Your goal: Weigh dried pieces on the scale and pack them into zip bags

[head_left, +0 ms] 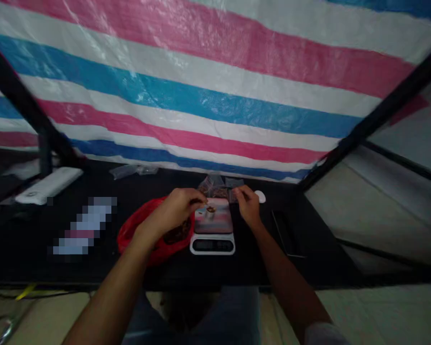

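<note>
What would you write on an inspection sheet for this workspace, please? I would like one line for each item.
Surface: dark table top, seen from above.
Job's things: white digital scale with a pinkish top; small brown bit on it; red plastic bag holding dark contents; small clear bags behind the scale.
Clutter: white rectangular block; blurred object; clear plastic bag; white disc.
Grippers: bare left hand and right hand, both above the scale; grip unclear.
Cables: thin dark wire on the floor, lower left.
Surroundings: pink, white and blue striped tarpaulin on dark bars; pale floor tiles.
</note>
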A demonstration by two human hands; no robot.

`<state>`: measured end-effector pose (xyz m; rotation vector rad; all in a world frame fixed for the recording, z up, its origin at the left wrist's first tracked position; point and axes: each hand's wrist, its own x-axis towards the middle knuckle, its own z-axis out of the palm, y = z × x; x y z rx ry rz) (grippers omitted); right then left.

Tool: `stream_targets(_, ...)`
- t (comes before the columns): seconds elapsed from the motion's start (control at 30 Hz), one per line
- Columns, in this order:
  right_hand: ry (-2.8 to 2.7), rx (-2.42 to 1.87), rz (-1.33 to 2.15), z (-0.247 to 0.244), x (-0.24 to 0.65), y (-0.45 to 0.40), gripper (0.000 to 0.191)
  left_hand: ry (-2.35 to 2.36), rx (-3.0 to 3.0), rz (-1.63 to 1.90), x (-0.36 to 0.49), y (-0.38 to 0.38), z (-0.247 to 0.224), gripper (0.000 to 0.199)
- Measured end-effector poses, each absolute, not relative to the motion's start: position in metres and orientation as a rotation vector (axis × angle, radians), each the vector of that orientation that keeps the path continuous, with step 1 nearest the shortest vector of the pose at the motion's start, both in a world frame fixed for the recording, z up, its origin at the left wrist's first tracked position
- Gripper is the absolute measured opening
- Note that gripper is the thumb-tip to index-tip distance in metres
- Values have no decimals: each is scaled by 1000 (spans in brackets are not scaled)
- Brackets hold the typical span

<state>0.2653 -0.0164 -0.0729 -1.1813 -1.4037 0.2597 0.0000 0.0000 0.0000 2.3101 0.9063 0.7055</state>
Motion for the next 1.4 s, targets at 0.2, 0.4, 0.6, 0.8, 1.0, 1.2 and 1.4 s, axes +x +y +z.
stream_targets(0.2,-1407,-1242,233,-76,274,-19,34,811,2362,492,37,3,2,18)
stream_targets(0.4,-1465,-1193,258,-79,269,-21,30,904,2332,448,38,0,0,25)
stream_targets(0.6,-1539,-1188,265,-79,264,-24,25,921,2327,454,38,2,3,29)
stream_targets(0.8,-1574,-1155,271,-77,259,-27,22,748,2360,571,41,1,-4,37)
stream_targets(1.0,-1604,-1134,260,-77,257,-27,22,726,2372,721,33,6,-8,25)
stream_targets(1.2,-1607,-1130,270,-76,257,-28,23,1037,2563,409,23,13,-20,21)
stream_targets(1.4,-1607,-1159,283,-76,258,-28,24,1105,2590,311,23,10,-19,22)
